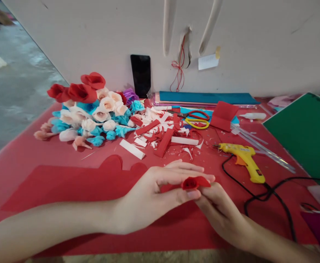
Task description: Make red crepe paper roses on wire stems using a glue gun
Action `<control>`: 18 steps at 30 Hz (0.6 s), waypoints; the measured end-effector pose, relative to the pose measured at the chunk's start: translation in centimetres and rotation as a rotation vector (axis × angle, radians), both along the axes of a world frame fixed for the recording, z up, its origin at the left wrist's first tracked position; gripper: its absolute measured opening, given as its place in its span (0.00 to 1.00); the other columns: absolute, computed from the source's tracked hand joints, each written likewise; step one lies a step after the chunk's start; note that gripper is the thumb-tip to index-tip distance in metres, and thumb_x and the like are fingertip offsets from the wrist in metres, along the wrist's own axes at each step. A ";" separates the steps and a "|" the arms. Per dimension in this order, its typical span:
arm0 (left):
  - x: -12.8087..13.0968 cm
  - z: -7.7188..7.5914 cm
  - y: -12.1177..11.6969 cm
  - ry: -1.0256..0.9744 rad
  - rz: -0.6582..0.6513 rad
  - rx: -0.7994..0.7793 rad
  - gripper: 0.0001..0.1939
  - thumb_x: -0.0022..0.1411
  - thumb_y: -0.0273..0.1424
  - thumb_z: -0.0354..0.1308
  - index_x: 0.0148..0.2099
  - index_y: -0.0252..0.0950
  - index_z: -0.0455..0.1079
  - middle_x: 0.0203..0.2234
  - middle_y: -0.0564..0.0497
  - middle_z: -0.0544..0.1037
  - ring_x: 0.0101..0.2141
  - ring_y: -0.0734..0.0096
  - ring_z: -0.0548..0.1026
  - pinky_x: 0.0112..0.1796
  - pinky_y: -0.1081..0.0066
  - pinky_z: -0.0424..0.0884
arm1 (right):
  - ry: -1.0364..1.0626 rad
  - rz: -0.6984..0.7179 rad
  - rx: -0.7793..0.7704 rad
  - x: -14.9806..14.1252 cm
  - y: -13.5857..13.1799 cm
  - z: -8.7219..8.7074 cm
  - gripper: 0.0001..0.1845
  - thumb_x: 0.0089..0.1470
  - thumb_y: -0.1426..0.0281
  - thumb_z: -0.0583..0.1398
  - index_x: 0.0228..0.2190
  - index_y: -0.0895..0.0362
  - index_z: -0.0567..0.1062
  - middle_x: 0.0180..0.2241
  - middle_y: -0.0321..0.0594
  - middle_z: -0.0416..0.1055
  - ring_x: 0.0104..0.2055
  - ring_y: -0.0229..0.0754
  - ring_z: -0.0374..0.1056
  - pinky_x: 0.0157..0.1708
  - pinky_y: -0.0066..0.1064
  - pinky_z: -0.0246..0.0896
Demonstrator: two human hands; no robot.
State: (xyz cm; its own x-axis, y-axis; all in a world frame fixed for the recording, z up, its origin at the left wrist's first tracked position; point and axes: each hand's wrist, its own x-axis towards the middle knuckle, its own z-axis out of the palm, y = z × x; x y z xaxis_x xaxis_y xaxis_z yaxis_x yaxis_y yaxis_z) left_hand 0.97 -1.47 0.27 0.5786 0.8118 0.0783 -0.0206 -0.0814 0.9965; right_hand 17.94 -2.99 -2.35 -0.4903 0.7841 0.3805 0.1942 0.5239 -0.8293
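Note:
A small rolled red paper flower (191, 183) is held between my two hands, its open end facing me. The thumb and index finger of my left hand (146, 199) pinch it from the left, the other fingers reaching out behind. From the right, my right hand (222, 210) closes on its side and lower part, fingers bent. The flower's base is hidden by the fingers. Beneath and left of my left arm lies a flat red paper sheet (66, 182) with rounded petal shapes (112, 163) at its far edge.
Finished paper flowers (99, 113) are heaped at the back left. Paper scraps (160, 128), scissors (196, 122) and folded red paper (224, 115) lie mid-table. A yellow glue gun (243, 157) with a black cord (282, 208), glue sticks (266, 148) and a green board (302, 135) are right. A phone (141, 75) leans behind.

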 end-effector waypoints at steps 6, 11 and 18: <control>-0.1 0.2 0.3 -0.016 0.014 -0.008 0.11 0.60 0.25 0.54 0.44 0.35 0.74 0.41 0.49 0.77 0.50 0.73 0.68 0.52 0.79 0.63 | 0.014 0.020 -0.134 0.1 0.3 0.0 0.17 0.57 0.75 0.53 0.47 0.49 0.66 0.42 0.34 0.71 0.43 0.34 0.67 0.44 0.23 0.63; -0.2 0.2 0.3 -0.051 0.008 -0.047 0.12 0.61 0.25 0.53 0.44 0.39 0.73 0.43 0.52 0.76 0.51 0.73 0.66 0.50 0.78 0.65 | 0.074 -0.040 -0.216 0.1 0.2 0.0 0.13 0.53 0.75 0.57 0.42 0.53 0.70 0.37 0.34 0.72 0.38 0.35 0.69 0.38 0.23 0.66; 0.1 -0.1 0.3 -0.026 0.019 -0.166 0.11 0.59 0.29 0.55 0.45 0.40 0.73 0.45 0.54 0.74 0.47 0.72 0.71 0.49 0.78 0.66 | 0.069 -0.065 -0.257 0.0 0.2 0.0 0.10 0.54 0.74 0.56 0.39 0.59 0.73 0.32 0.39 0.74 0.32 0.36 0.70 0.32 0.24 0.67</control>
State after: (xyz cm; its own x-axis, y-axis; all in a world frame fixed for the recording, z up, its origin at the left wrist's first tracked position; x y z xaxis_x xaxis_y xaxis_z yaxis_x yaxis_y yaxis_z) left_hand 1.08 -1.15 0.17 0.5628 0.8255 -0.0430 -0.0466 0.0837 0.9954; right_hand 17.96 -2.80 -2.35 -0.4152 0.8885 0.1956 0.1593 0.2827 -0.9459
